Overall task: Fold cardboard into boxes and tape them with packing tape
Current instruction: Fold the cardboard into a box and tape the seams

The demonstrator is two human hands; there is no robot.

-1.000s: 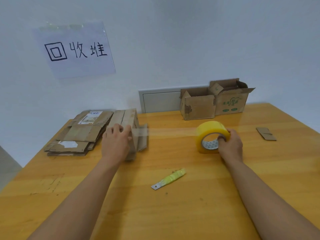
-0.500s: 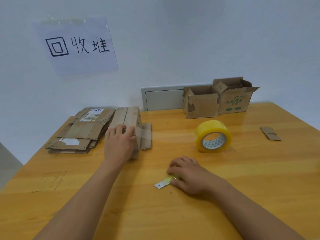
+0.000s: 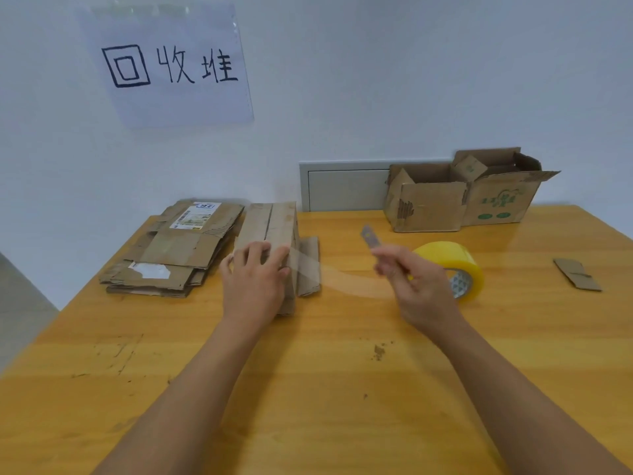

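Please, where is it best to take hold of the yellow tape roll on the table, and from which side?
Probably from above, across the yellow outer band of the tape roll. It stands on edge, so the curved top is free. The right hand holding the blade covers its near left side, so come from the right.

We see two bare forearms rising from the lower frame, sleeveless to the picture's edge; the left hand (image 3: 251, 286) and right hand (image 3: 416, 286) wear no gloves, rings or watches.
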